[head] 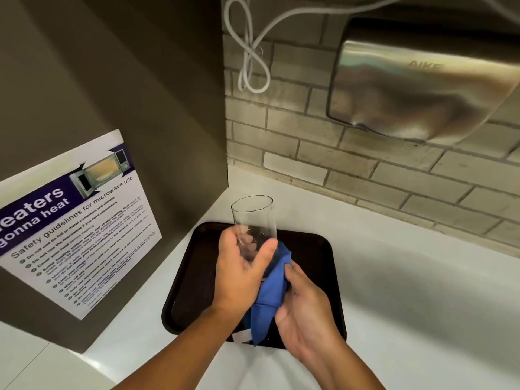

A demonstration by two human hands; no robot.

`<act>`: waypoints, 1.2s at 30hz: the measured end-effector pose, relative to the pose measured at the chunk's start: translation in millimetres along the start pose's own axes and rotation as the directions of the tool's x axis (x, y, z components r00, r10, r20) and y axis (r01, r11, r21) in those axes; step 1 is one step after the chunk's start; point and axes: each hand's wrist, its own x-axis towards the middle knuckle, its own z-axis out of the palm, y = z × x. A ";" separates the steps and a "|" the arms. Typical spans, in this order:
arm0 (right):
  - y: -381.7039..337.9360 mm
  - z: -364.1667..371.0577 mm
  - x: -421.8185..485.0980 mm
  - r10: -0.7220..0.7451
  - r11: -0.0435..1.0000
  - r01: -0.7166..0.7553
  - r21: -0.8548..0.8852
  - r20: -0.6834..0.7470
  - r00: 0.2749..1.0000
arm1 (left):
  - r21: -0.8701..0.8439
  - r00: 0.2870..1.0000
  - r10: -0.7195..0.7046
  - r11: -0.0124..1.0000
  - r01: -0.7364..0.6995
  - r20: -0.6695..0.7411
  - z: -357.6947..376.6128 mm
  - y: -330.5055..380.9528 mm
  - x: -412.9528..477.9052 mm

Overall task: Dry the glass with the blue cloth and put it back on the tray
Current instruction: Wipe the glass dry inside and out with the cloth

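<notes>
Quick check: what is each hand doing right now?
Left hand: closed around the glass, held above the tray.
Right hand: closed on the blue cloth, pressing it to the glass's lower end.

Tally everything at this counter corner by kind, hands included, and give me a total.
Glass, in the left hand: 1
Blue cloth, in the right hand: 1
Dark tray: 1
Hands, left hand and right hand: 2
Microwave safety poster: 1
Steel hand dryer: 1
White cable: 1
Total: 8
</notes>
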 end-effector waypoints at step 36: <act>-22.1 -13.1 -15.6 -0.188 -0.223 0.596 -0.771 0.634 0.750 | -0.302 0.790 -0.527 0.733 0.610 0.314 -20.3 0.7 3.0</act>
